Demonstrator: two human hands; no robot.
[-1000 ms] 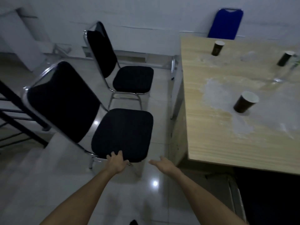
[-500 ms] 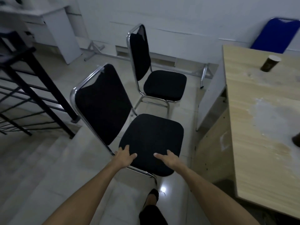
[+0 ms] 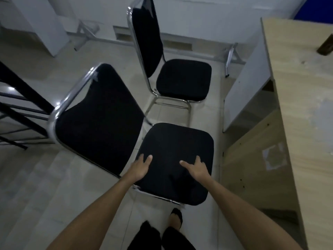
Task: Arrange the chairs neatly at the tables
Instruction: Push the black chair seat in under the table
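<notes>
Both hands lay on the seat of the near chair point(image 3: 173, 159), the left hand point(image 3: 139, 168) at its left edge by the backrest, the right hand point(image 3: 198, 169) toward the right edge, fingers spread fairly straight and pressing the cushion rather than curling round it; this looked like a hold for steering the chair sideways. The chair stood on the tiled floor just beside the tabletop point(image 3: 302, 98), not tucked under it. Its backrest was on the left and its seat front faced right, toward the table, so its front-to-back axis ran roughly across the view. A second chair point(image 3: 182, 78) stood just beyond, facing the same way. A dark railing point(image 3: 23, 98) was at far left.
</notes>
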